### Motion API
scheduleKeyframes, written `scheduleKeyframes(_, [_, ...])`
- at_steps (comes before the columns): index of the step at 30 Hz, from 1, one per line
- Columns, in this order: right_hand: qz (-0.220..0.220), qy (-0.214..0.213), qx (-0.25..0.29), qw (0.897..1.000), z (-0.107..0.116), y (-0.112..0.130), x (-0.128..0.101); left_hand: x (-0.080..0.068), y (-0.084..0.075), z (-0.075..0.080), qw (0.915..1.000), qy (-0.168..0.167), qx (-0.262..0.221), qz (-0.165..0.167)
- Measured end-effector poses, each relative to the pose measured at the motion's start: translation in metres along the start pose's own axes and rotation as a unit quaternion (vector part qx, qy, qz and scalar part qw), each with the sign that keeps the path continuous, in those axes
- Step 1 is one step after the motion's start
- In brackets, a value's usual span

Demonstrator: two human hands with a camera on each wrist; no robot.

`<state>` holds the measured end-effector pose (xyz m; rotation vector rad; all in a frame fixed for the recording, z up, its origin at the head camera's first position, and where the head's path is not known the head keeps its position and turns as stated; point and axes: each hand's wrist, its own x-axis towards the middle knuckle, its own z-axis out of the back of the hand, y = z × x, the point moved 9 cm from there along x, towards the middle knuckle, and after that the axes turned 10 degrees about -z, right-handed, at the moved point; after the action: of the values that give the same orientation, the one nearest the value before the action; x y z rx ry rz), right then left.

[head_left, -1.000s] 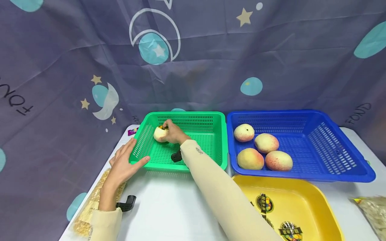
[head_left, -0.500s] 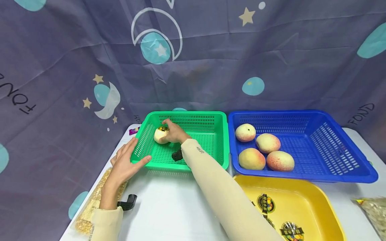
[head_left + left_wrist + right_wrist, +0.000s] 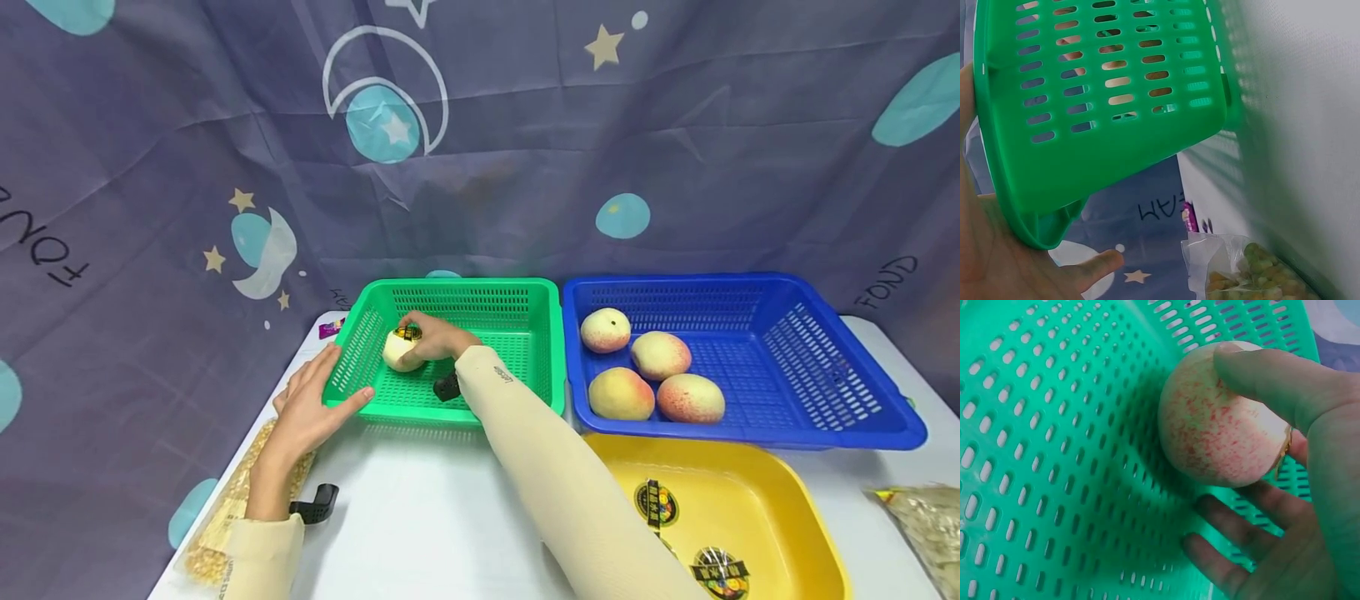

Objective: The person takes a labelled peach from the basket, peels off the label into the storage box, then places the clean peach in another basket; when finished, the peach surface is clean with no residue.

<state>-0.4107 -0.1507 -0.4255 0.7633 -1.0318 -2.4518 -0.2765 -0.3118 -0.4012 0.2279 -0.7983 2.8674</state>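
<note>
Inside the green basket (image 3: 495, 407), near its left end, my right hand (image 3: 442, 337) holds a pale peach (image 3: 397, 354) with a black-and-gold sticker. The right wrist view shows the thumb across the red-speckled peach (image 3: 1210, 425), a fingertip at its far side by the gold sticker edge, and other fingers spread below. My left hand (image 3: 307, 412) rests at the basket's left front corner, fingers lying straight along the outside and thumb stretched over the front rim. In the left wrist view, the left hand (image 3: 1010, 262) is against the green rim.
A blue basket (image 3: 780, 375) with several peaches (image 3: 690, 398) stands to the right. Before it sits a yellow tray (image 3: 780, 508) bearing black stickers (image 3: 720, 571). Bagged grains (image 3: 213, 542) lie along the left edge, another bag (image 3: 926, 525) at far right. A patterned curtain (image 3: 510, 192) hangs behind.
My right hand has shifted slightly nearer and to the right on the peach, and the sticker shows more fully. The left hand stays at the basket corner.
</note>
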Motion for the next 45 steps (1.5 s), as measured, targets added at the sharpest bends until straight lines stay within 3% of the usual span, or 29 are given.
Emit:
scheduleKeyframes(9, [0.008, -0.012, 0.004, 1.0, 0.012, -0.002, -0.008, 0.002, -0.004, -0.003, 1.0, 0.006, -0.004, 0.0])
scheduleKeyframes(18, [0.047, -0.044, -0.014, 0.998, 0.051, 0.012, -0.036, -0.001, -0.004, 0.004, 1.0, 0.001, -0.002, 0.001])
scheduleKeyframes(32, [0.108, -0.071, -0.026, 0.991, 0.096, 0.02, -0.13, -0.005, -0.012, 0.007, 0.9999, -0.003, -0.004, -0.014])
scheduleKeyframes(40, [0.143, -0.099, -0.041, 0.984, 0.088, 0.009, -0.191, -0.003, -0.016, 0.007, 0.9995, 0.004, -0.016, -0.025])
scheduleKeyframes(45, [0.154, -0.113, -0.036, 0.981, 0.072, 0.001, -0.222, -0.004, -0.028, 0.007, 0.997, -0.036, -0.036, -0.059])
